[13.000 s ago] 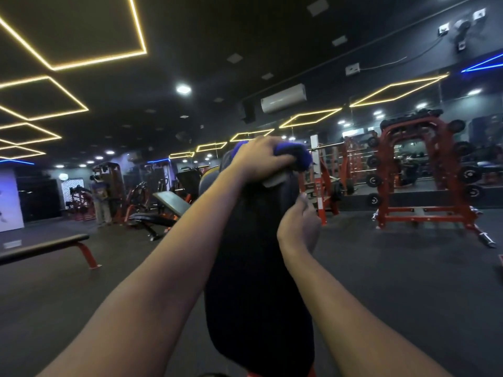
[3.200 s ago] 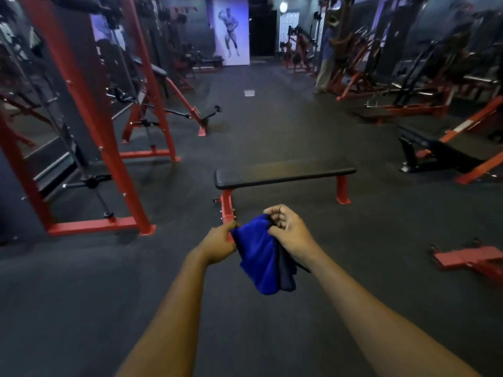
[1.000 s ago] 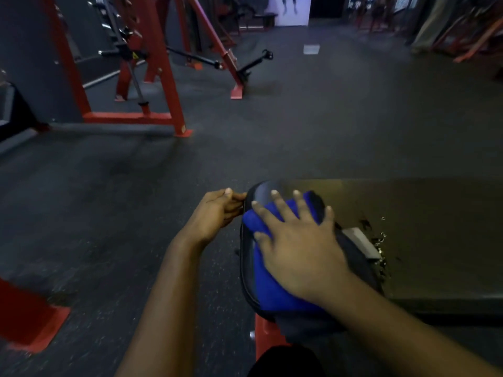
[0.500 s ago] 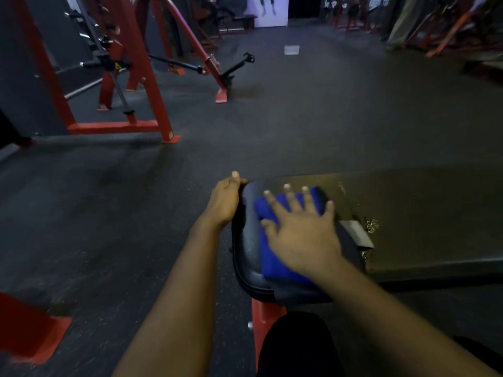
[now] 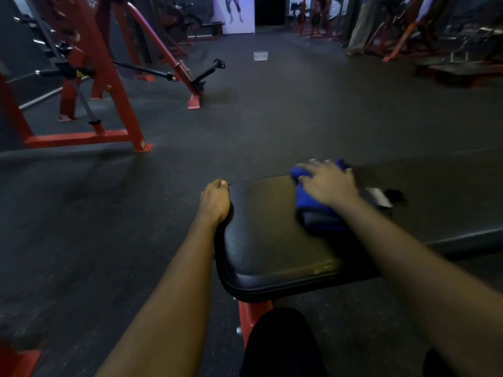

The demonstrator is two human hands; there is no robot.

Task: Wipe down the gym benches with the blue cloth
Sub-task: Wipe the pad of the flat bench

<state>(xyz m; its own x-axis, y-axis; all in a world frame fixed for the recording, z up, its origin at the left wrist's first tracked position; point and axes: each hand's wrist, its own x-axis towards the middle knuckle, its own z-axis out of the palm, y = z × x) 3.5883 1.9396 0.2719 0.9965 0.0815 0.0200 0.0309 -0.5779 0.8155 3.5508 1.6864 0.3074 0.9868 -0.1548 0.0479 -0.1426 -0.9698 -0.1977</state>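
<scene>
Right hand [image 5: 328, 183] flat on folded blue cloth [image 5: 317, 213], grip apart | left hand [image 5: 215, 202] curled on black padded bench [image 5: 266, 240] end | wiping begun; most bench unwiped

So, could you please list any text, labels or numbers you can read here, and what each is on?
None can be read.
Yellow sticker on the red rack: too blurred.
Poster on the far wall: a figure, no legible words.
White tag on the bench: appears blank.

You worked in a dim gym w/ dark rubber floor [image 5: 285, 126]; red rack frame [image 5: 89, 104] stood at left, white poster [image 5: 234, 13] on far wall, more red machines [image 5: 408, 25] at right.
</scene>
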